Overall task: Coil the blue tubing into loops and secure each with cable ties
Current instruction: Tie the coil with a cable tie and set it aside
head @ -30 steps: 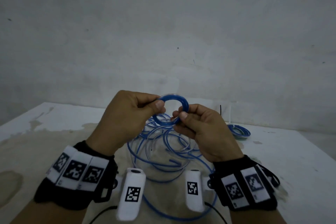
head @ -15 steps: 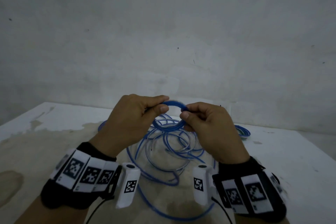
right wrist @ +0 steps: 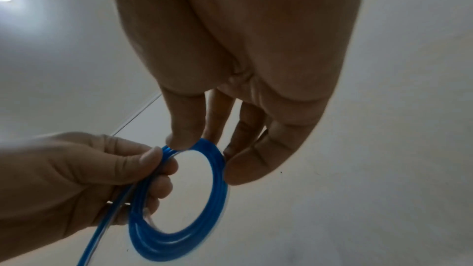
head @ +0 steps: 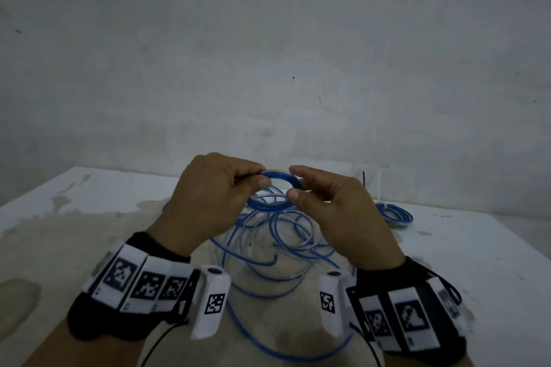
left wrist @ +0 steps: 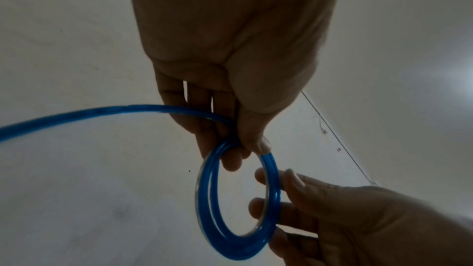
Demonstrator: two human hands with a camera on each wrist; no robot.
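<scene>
Nearest the camera, black wrist straps (head: 125, 307) with white coded tags are worn on both forearms. Beyond them, loose blue tubing (head: 262, 277) is spread in wide curves on the stained white surface (head: 59, 235). Above this, a small coil of blue tubing (head: 275, 191) is held off the surface between both hands. The left hand (head: 208, 197) is clenched around the coil's left side, thumb pressed on top, with a tail of tubing led out past its fingers (left wrist: 204, 135). The right hand (head: 340, 211) has its grip pinched on the coil's right side. Farther right, a finished tied coil (head: 396, 214) is seen lying near the wall (head: 268, 53).
</scene>
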